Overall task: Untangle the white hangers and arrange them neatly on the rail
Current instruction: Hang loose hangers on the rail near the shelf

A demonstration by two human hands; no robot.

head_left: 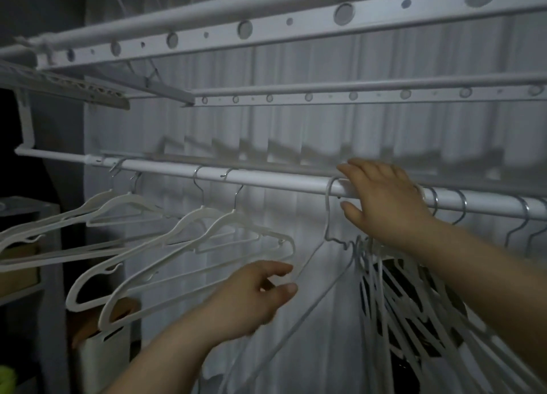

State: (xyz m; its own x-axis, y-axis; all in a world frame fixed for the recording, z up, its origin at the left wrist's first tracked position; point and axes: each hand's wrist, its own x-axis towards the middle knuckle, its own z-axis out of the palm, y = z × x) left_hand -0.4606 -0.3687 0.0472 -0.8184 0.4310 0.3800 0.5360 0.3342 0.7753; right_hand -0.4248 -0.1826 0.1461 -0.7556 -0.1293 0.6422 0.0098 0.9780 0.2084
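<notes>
White rail [266, 183] at centre right clasped by right hand [384, 204], fingers over it, thumb under, tangled hangers [384, 290] bunched beneath, spaced hangers [233, 214] hung at left, left hand [251, 299] held at lower centre, fingers apart beside thin hanger [326, 216]

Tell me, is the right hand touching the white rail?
Touching. The head view shows the right hand laid over the rail, fingers on top, thumb below.

Bare forearms [177, 349], bare left hand [254, 297] (right hand [384, 204] likewise).

Matt white plastic hangers [219, 225], shiny metal hooks [462, 205]
</notes>
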